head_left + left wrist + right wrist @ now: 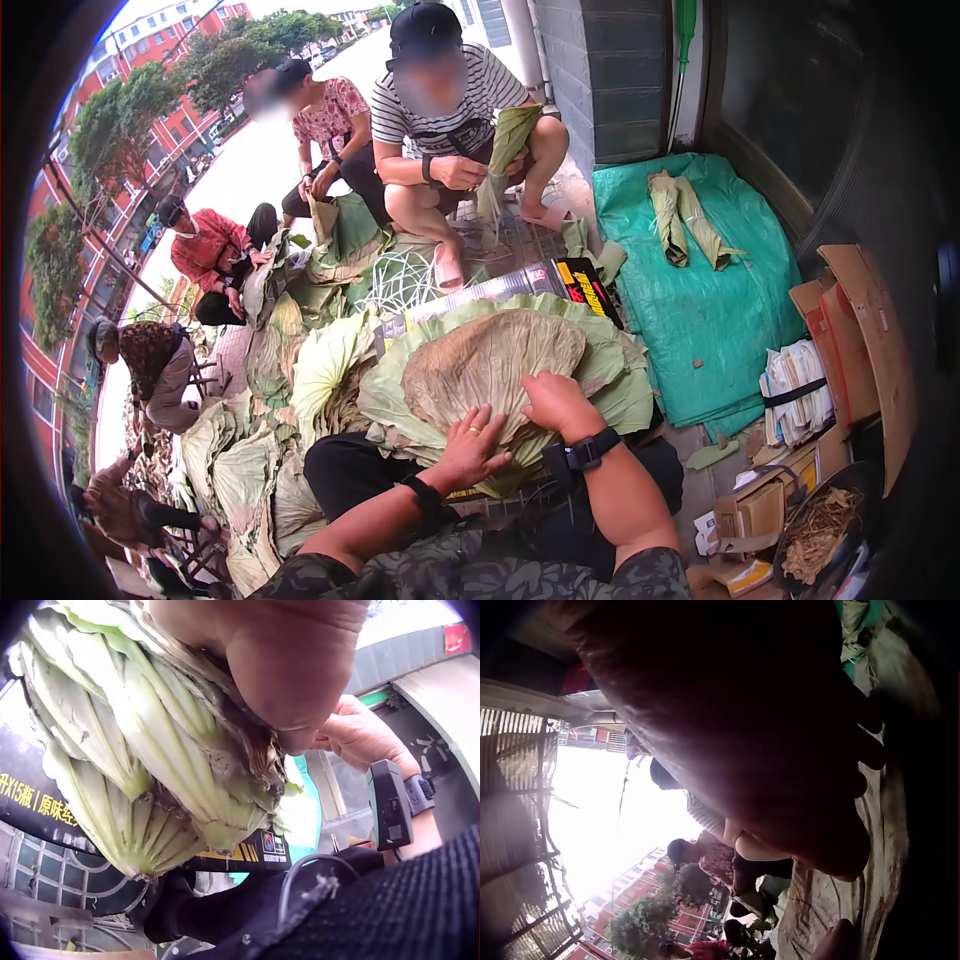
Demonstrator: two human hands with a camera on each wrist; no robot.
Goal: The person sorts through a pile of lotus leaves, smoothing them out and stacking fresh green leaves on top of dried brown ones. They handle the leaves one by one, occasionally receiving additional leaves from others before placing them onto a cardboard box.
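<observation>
A brown, wrinkled dried lotus leaf (490, 360) lies on top of a stack of paler green lotus leaves (385, 385), set before the person. The left hand (472, 450) rests on the near part of the stack, its fingers spread at the brown leaf's lower edge. To its right, the right hand (560, 405) has its fingers bent at the brown leaf's near right edge. Gathered leaf bases (142, 870) show below the left hand in the left wrist view. Dark fingers (847, 851) lie against the leaf in the right wrist view, with much of the grip in shadow.
More lotus leaves (245, 470) are heaped on the left, near white strapping (410, 280). Two rolled leaf bundles (690, 220) lie on a green tarp (690, 330). Cardboard (865, 350) and a dark basin (830, 530) stand right. Facing, a seated person (450, 120) holds a folded leaf.
</observation>
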